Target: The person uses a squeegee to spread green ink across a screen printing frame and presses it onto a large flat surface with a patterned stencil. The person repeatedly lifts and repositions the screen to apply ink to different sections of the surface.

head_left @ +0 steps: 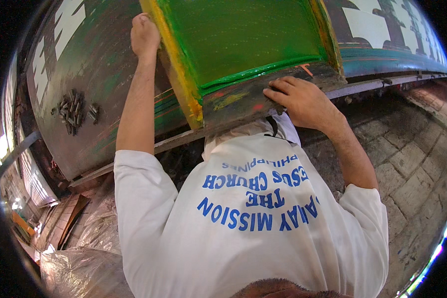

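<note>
A silk-screen frame leans away from me, its wooden side rails smeared yellow and its mesh coated green. Wet-looking bright green ink lies along the mesh's near edge. My left hand is closed around the left rail, high up. Over the dark, paint-stained near rail bends my right hand, its fingers curled on the wood and its thumb not clearly seen. A small orange strip sits just beyond those fingers.
The frame rests on a long dark table stained with ink. Several small dark cylinders lie heaped at the left. White cut-out shapes are on the surface at both sides. Paved floor shows at the right, clear plastic sheeting at the lower left.
</note>
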Demonstrator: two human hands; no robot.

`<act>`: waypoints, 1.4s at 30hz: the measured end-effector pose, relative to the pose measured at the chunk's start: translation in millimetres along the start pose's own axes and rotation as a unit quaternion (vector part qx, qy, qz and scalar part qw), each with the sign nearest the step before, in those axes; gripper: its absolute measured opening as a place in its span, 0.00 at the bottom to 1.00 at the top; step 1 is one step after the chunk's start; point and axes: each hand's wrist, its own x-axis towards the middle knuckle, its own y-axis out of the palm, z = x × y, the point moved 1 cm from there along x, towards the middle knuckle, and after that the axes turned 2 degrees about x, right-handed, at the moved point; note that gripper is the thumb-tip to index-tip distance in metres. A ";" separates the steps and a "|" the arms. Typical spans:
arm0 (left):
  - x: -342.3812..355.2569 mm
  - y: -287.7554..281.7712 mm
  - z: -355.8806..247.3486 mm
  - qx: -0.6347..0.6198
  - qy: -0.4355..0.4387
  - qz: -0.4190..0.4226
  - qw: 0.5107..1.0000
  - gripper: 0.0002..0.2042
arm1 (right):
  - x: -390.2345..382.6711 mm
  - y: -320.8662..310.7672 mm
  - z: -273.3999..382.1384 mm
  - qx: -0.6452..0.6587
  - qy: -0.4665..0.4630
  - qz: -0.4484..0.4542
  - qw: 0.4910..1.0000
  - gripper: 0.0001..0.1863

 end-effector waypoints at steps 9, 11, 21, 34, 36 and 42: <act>-9.1 2.7 3.3 -0.007 0.032 -0.003 0.999 0.22 | 25.4 22.9 1.5 -0.079 0.119 -0.084 0.986 0.33; -7.2 2.9 4.3 -0.034 0.031 -0.007 0.999 0.21 | 33.5 28.1 -0.2 -0.098 0.133 -0.119 0.979 0.33; 4.2 3.1 7.5 -0.102 0.000 -0.008 0.995 0.19 | 184.8 -25.9 -91.9 -0.171 0.117 -0.131 0.969 0.15; -1.4 -8.8 -12.2 -0.005 -0.058 0.003 0.998 0.19 | 394.9 -125.4 -230.3 -0.208 0.128 -0.121 0.962 0.11; -3.2 -9.4 -14.5 -0.002 -0.059 -0.011 0.998 0.20 | 416.2 -133.8 -240.8 -0.192 0.125 -0.133 0.964 0.12; -4.0 -9.4 -16.9 0.021 -0.068 -0.027 0.997 0.19 | 390.5 -111.7 -231.5 -0.190 0.101 -0.145 0.966 0.10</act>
